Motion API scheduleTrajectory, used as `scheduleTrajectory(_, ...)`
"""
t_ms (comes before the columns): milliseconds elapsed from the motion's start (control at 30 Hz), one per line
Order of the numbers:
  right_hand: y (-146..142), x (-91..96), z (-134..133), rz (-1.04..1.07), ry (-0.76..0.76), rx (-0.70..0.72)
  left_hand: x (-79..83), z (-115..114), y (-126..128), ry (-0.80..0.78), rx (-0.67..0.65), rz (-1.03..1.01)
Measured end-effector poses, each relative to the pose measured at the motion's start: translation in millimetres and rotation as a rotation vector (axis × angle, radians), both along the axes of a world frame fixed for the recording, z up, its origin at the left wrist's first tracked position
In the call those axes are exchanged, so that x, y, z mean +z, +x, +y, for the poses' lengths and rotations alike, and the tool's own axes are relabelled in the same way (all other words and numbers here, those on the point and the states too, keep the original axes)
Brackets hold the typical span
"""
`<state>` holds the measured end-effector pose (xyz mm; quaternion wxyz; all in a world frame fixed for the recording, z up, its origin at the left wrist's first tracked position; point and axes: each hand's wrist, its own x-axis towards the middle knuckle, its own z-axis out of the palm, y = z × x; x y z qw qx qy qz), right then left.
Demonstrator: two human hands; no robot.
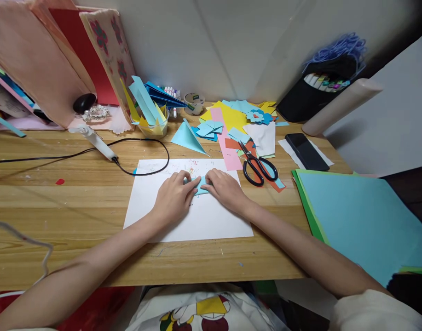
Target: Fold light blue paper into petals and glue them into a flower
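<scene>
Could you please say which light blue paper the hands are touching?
The small piece under the left hand and right hand, on the white sheet; neither hand touches the others.

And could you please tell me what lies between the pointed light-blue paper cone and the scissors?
In the head view, a pink paper strip lies between the cone and the scissors.

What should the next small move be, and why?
Probably, the right hand should press along the light blue paper while the left hand steadies it: both hands' fingers are at it, and the white sheet lies beneath.
</scene>
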<state>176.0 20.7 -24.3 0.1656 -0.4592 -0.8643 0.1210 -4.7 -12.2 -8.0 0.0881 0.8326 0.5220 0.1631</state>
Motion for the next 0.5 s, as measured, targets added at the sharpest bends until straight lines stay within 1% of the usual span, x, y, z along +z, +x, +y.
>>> scheduleTrajectory(100,8.4,2.5,4.1,0.190,-0.146,0.078,1.1,4.7,-3.4,-0.051,0.018,-0.027)
scheduleTrajectory(167,13.3,4.9,6.3,0.268,-0.232,0.152,0.0,8.8,-6.2,-0.089,0.021,-0.062)
scheduleTrajectory(267,16.8,7.9,6.9,0.296,-0.269,0.209,-2.3,13.4,-9.4,-0.132,0.017,-0.100)
scheduleTrajectory(367,18.0,7.2,3.1,0.303,-0.210,0.193,-2.7,14.8,-10.4,-0.150,0.016,-0.120)
scheduleTrajectory(433,19.0,4.1,-1.7,0.318,-0.092,0.205,-2.2,14.4,-10.0,-0.155,0.017,-0.135)
scheduleTrajectory(500,20.1,-0.3,-8.0,0.313,0.030,0.278,-1.7,13.6,-9.2,-0.154,0.019,-0.145)
